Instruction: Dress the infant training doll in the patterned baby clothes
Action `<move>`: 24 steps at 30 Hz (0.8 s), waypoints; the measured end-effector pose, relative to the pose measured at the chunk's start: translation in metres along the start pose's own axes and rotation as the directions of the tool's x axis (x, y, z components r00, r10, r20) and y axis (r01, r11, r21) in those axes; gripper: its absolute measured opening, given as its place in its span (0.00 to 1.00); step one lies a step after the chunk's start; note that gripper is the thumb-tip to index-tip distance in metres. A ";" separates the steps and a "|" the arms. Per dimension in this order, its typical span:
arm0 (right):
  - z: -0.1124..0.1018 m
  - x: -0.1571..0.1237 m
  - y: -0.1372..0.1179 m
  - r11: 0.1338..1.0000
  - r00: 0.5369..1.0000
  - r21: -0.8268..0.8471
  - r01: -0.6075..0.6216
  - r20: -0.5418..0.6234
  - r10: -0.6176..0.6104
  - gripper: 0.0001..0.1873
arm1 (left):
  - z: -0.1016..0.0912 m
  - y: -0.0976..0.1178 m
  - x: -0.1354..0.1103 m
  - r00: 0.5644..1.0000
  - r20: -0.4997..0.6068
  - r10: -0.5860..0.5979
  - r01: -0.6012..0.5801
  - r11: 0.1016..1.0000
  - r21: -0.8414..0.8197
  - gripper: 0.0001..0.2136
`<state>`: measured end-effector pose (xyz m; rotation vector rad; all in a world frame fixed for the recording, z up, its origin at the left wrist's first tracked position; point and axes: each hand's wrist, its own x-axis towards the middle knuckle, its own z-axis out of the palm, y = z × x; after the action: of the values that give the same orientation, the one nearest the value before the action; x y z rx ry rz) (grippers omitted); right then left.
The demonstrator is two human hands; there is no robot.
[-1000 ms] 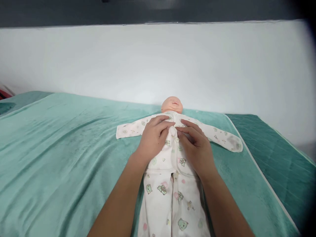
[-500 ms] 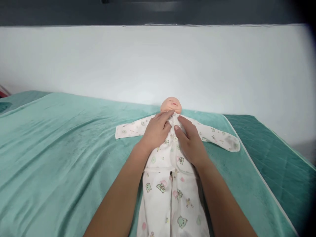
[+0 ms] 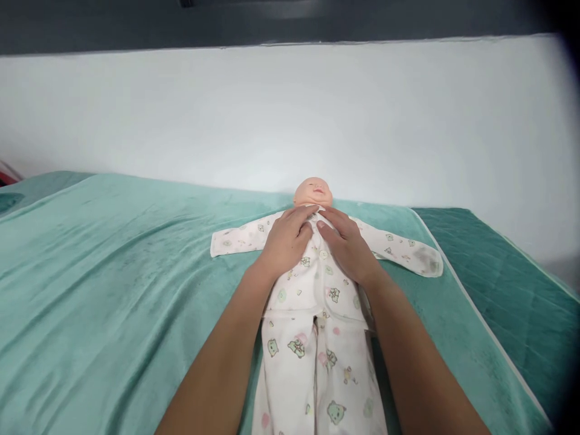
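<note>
A baby doll (image 3: pixel 313 191) lies on its back, dressed in a white printed long-sleeved top (image 3: pixel 312 290) and matching trousers (image 3: pixel 290 374). Its sleeves are spread out to both sides. My left hand (image 3: pixel 287 237) rests on the left of the doll's chest, fingers stretched toward the collar. On the chest's other side lies my right hand (image 3: pixel 347 241), its fingers extended and its thumb apart from them. Both sets of fingertips come close together just below the doll's chin. A round button shows on the top's front between my wrists. The collar is partly hidden under my fingers.
A light teal blanket (image 3: pixel 136 272) with folds on the left lies under the doll. Darker green quilted cloth (image 3: pixel 489 260) shows beyond its pale right border. A white wall (image 3: pixel 290 109) rises just behind the doll's head, with a dark band above it.
My right hand has shifted slightly up and left, bringing its fingertips to the collar near my left fingertips. My left hand has hardly moved.
</note>
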<state>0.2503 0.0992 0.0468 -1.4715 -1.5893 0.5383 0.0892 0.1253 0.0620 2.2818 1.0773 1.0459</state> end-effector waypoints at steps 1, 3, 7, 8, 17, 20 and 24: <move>-0.001 0.000 0.002 1.000 1.000 0.016 0.010 0.003 -0.010 0.22 | 0.000 0.000 0.000 1.000 0.000 0.014 -0.014 1.000 0.001 0.22; -0.003 0.001 0.007 0.998 0.999 0.055 0.037 0.013 -0.037 0.21 | -0.001 0.001 0.001 0.999 0.007 0.036 -0.036 0.999 0.003 0.21; -0.005 -0.001 0.011 0.990 0.999 0.132 0.045 0.004 -0.046 0.19 | -0.004 0.003 0.000 0.999 0.020 0.033 -0.033 0.999 -0.012 0.20; -0.006 -0.002 0.010 0.988 0.999 0.146 0.043 -0.006 -0.043 0.19 | -0.005 0.003 0.000 0.999 0.022 0.032 -0.031 0.999 -0.023 0.19; -0.005 -0.008 0.002 0.969 0.995 0.246 0.028 -0.101 -0.004 0.14 | -0.007 0.004 -0.001 0.999 0.032 0.007 -0.004 0.997 -0.071 0.19; -0.005 -0.008 -0.001 0.960 0.992 0.279 -0.007 -0.121 0.042 0.13 | -0.007 0.004 -0.002 0.999 0.043 0.007 -0.004 0.998 -0.062 0.19; -0.006 -0.010 -0.007 0.950 0.989 0.311 -0.041 -0.121 0.082 0.13 | -0.007 0.004 -0.003 0.999 0.036 0.009 -0.007 0.998 -0.061 0.19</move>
<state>0.2502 0.0867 0.0521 -1.2943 -1.2931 0.6774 0.0846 0.1206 0.0677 2.2496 1.0094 1.0228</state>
